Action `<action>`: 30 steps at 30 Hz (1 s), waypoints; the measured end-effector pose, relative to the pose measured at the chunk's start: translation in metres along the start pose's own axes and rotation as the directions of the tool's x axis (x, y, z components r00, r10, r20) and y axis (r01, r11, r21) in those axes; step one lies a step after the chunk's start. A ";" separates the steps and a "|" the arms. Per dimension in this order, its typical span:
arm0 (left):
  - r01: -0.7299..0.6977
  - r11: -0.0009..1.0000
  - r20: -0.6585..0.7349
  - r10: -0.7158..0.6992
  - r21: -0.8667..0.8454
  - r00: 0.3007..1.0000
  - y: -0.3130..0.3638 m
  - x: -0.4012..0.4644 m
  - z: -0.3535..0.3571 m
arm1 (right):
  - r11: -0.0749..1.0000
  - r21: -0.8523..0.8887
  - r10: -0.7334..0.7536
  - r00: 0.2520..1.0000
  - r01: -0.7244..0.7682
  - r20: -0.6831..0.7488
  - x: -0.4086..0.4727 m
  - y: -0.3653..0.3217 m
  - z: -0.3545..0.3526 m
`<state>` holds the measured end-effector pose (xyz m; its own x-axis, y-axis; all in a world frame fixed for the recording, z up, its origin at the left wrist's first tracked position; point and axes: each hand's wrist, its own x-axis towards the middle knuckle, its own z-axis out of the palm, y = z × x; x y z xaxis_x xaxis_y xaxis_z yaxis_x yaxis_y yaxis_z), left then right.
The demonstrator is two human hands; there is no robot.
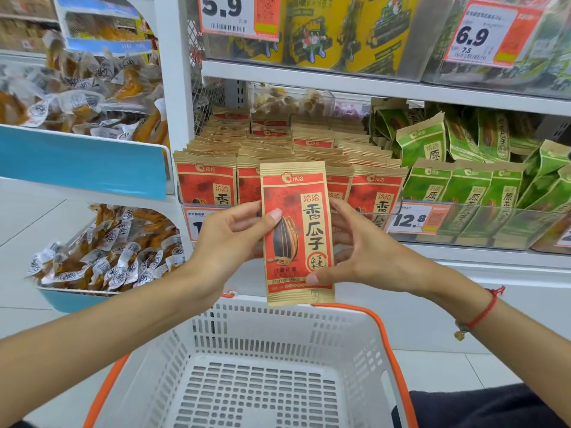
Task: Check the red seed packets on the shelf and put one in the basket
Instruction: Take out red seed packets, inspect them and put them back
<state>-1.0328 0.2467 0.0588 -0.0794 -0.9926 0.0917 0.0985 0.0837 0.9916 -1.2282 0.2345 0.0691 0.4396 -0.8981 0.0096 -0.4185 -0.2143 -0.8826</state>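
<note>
A red and tan seed packet (296, 233) stands upright in front of the shelf, its printed face toward me. My left hand (234, 236) grips its left edge, thumb on the front. My right hand (355, 251) holds its right edge, thumb pressed near the bottom. Behind it, rows of the same red seed packets (268, 143) fill the shelf. A white plastic basket (346, 335) with orange handles sits directly below the held packet and is empty.
Green seed packets (463, 186) fill the shelf section to the right. Price tags (417, 219) hang on the shelf front. Bins of small wrapped snacks (102, 257) stand on the left rack. Yellow packs (333, 29) sit on the upper shelf.
</note>
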 end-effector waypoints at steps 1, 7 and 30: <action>-0.006 1.000 0.001 0.006 0.001 1.000 0.000 0.000 0.000 | 1.000 -0.011 0.000 1.000 0.000 -0.009 0.000 0.000 0.000; -0.110 0.987 0.019 0.108 0.119 0.994 -0.003 0.002 -0.003 | 0.999 0.033 -0.017 0.994 0.021 -0.110 0.001 0.002 -0.002; -0.126 0.892 0.238 0.022 0.434 0.971 0.007 -0.012 0.012 | 0.923 -0.370 -0.248 0.891 0.100 -0.380 -0.004 -0.001 0.012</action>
<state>-1.0435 0.2607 0.0656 -0.3112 -0.9411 0.1322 -0.3329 0.2382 0.9124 -1.2201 0.2432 0.0641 0.1939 -0.8929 0.4063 -0.6372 -0.4295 -0.6399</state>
